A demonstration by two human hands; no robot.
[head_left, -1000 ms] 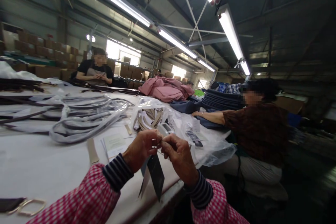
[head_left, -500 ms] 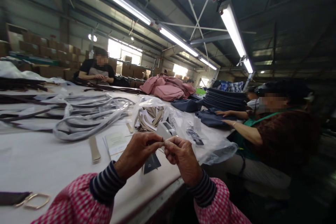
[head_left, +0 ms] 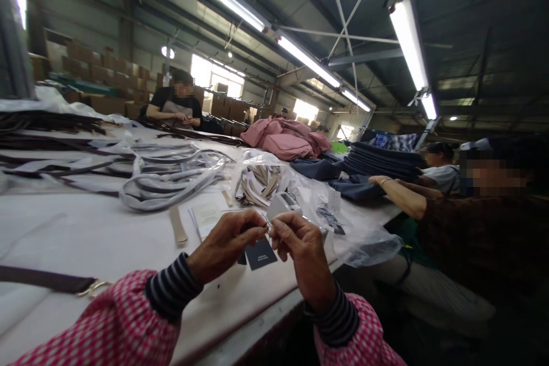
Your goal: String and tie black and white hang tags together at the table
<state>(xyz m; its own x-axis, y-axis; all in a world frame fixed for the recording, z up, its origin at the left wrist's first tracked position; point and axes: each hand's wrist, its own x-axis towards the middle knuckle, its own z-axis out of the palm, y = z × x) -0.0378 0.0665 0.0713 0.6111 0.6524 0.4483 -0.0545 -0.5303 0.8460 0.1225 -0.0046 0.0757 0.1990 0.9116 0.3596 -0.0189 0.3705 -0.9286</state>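
We see a pink heap of cloth. Right of the heap, the folded clothes are dark blue. In front of it, the strips are tan and white. Further in front, the tag is black with white words, the sleeves have bright pink and white checks, and the cuffs have dark and pale stripes.

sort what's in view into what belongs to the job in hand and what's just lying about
In the job, it seems:
left hand
right hand
thin thing between them, too fine to identify
dark tag just below

Apparently just lying about:
dark strap
tan strip
papers
pink cloth
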